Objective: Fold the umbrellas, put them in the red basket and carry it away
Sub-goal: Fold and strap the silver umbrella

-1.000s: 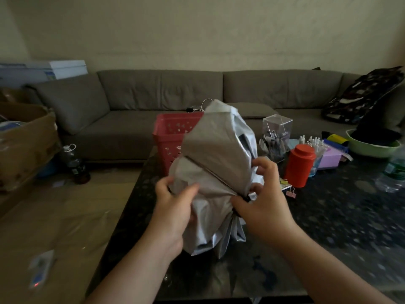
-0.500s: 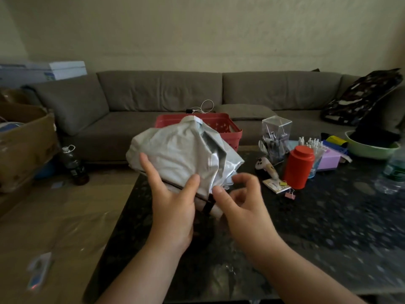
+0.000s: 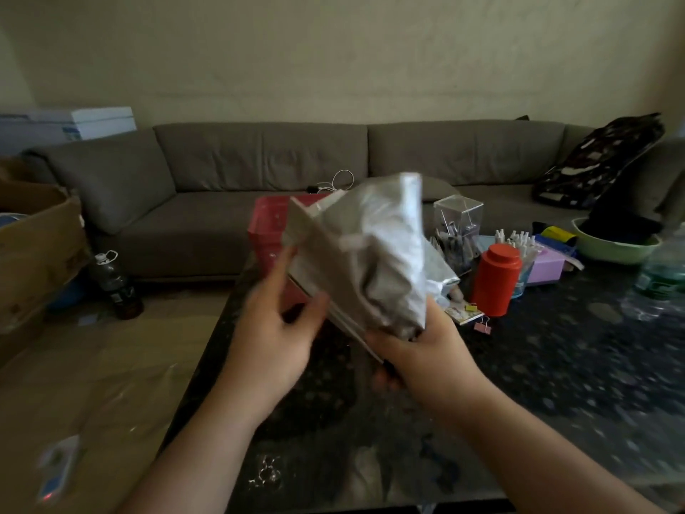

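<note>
A crumpled silver umbrella [image 3: 374, 254] is held up over the dark table [image 3: 556, 383], its canopy bunched and pointing up. My right hand [image 3: 419, 346] grips its lower end from below. My left hand [image 3: 274, 328], blurred by motion, is beside the canopy's left edge with thumb and fingers spread; whether it touches the fabric is unclear. The red basket [image 3: 268, 231] stands on the table's far edge, mostly hidden behind the umbrella.
A red canister [image 3: 496, 278], a clear pen holder [image 3: 457, 228], small bottles, a purple box and a green bowl [image 3: 615, 248] crowd the table's far right. Beyond the table runs a grey sofa [image 3: 222, 187]. A cardboard box [image 3: 33, 246] and a dark bottle [image 3: 115, 283] are at the left.
The umbrella swung from lying leftward to upright and to the right. My right hand took hold of its lower end, and my left hand let go of the canopy and opened.
</note>
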Tool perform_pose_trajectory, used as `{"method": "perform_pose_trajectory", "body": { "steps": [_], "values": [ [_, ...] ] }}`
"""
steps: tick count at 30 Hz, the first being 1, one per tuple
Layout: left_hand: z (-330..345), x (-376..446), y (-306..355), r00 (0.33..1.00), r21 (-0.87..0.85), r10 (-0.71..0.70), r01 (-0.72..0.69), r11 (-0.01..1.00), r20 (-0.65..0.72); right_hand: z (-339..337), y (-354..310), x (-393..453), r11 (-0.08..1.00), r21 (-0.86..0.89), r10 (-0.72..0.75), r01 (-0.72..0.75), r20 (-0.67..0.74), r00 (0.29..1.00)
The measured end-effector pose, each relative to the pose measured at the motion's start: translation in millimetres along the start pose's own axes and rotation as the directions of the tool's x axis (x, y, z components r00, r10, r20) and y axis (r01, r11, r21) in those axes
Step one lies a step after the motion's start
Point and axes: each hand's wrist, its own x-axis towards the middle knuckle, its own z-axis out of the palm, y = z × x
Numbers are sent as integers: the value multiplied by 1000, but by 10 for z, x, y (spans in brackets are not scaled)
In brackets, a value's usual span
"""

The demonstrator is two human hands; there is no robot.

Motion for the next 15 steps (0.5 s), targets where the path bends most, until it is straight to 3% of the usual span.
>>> {"method": "perform_pose_trajectory", "body": {
  "steps": [3,5,7,9,12,15],
  "values": [
    [-161,99,68,969,168,136,-102,980,-206,-59,-3,-8,998,-62,-12,13,28,1000],
    [-244,84,182,945,222,264,-220,950,-194,-118,-19,-2,992,-123,11,-3,69,998],
    [-304,68,296,930,257,354,-321,912,-95,-151,-65,-5,992,-118,44,-31,109,993],
    [-349,94,302,939,260,344,-331,907,-7,-180,-89,3,992,-31,128,-125,133,983],
    [-401,121,276,972,154,226,-234,960,72,-233,-94,0,939,162,267,-305,217,939],
    [-469,130,305,975,46,172,-180,983,138,-303,-34,-11,898,257,254,-356,358,899]
  ]
}}
